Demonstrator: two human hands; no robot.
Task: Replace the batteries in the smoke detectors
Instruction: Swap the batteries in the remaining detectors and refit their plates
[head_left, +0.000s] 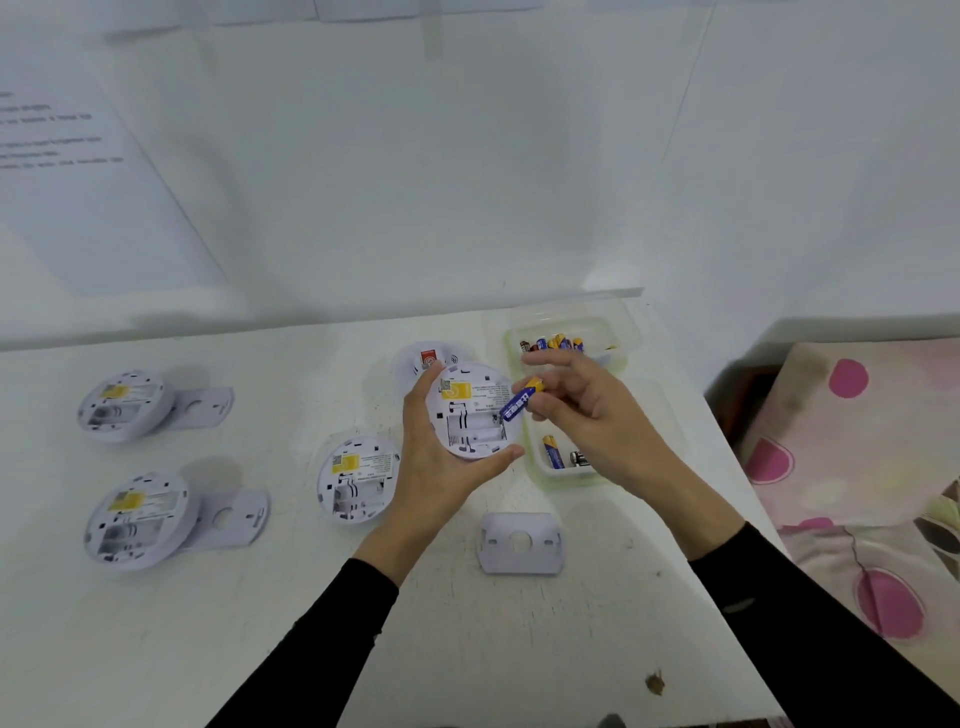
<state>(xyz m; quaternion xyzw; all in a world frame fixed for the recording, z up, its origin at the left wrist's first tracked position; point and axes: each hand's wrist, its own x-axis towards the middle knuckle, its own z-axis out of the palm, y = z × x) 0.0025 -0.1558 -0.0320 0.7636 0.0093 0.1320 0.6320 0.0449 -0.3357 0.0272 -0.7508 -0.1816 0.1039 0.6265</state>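
Note:
My left hand (434, 462) holds a white round smoke detector (475, 413) back side up, above the table, with its empty battery bay facing me. My right hand (582, 405) pinches a blue and yellow battery (519, 400) just over the detector's right rim, tilted toward the bay. A second open detector (358, 478) lies on the table to the left of my left hand. Another detector (431, 358) lies behind the held one, partly hidden. Two more detectors (122, 405) (143, 519) rest at the far left on their mounting plates.
A clear tub (631, 338) with several batteries stands at the back right. A nearer tub (540, 475) holds two batteries. A loose mounting plate (519, 543) lies near the front. The table edge runs along the right, beside a patterned cloth (857, 467).

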